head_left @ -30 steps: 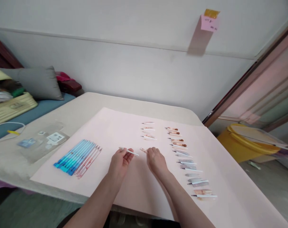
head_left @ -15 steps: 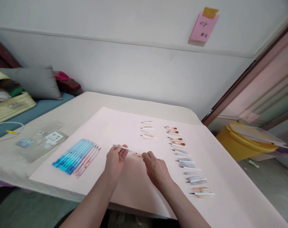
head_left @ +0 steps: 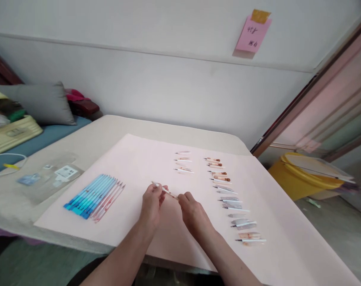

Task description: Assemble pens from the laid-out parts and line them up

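Observation:
My left hand [head_left: 152, 201] is closed, thumb and fingers pinching a thin white pen refill [head_left: 156, 184] whose end sticks out up and to the left. My right hand [head_left: 194, 210] grips the other end of a pale pen barrel with reddish marks [head_left: 171, 194]. Refill and barrel lie in one line between the hands, the refill seemingly partly inside; the join is hidden by my left fingers. Left of my hands lie several blue pens [head_left: 93, 194] and a few clear-and-red pens [head_left: 109, 200], side by side. Ahead lies a short column of white refills with pale pen parts [head_left: 183, 160].
A longer column of refills and grey or brown-ended pen parts [head_left: 229, 200] runs down the right of the pink sheet [head_left: 129, 151]. A clear plastic bag [head_left: 54, 174] lies on the table's left. A yellow bin [head_left: 299, 174] stands beyond the right edge, a wall behind.
My left hand has moved right, toward my right hand. The refill and barrel, apart or barely meeting before, now lie in line as one piece.

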Demonstrator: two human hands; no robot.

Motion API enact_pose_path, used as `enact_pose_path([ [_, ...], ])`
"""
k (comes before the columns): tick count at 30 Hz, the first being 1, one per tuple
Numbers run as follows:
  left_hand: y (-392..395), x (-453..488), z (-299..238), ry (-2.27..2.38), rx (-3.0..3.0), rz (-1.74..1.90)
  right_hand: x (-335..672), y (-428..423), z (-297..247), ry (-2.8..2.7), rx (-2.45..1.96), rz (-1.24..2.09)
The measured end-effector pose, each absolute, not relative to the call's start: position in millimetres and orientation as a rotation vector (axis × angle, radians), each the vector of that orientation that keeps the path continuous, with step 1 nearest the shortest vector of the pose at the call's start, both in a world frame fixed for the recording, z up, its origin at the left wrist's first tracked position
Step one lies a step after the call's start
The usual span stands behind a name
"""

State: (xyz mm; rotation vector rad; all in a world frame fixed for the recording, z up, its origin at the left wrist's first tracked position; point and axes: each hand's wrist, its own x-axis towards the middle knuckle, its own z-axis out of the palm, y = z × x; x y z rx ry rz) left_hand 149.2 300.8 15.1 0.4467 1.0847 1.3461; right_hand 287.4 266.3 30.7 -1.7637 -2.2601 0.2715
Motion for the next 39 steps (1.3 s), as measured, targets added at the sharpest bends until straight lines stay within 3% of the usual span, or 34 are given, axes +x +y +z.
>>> enact_pose_path([
  [10, 301, 143, 26, 0.963, 0.443, 1.287, 289, 270, 29, -1.946, -1.553, 0.536],
  [18, 303, 139, 29, 0.908, 0.559, 1.246, 289, 274, 33, -1.214, -1.356, 1.556],
  [21, 305, 137, 29, 0.898, 0.543, 1.249, 285, 273, 32, -1.255, -1.371, 1.471],
  [27, 301, 142, 30, 0.934, 0.535, 1.291, 276, 261, 28, -1.783, -1.51, 0.585],
  [29, 299, 143, 30, 0.923, 0.542, 1.282, 276, 260, 29, -1.758, -1.527, 0.645],
  [34, 299, 143, 33, 0.851, 0.562, 1.236, 279, 268, 32, -1.35, -1.457, 1.384],
  [39, 301, 141, 34, 0.875, 0.609, 1.249, 277, 269, 29, -1.392, -1.475, 1.232],
])
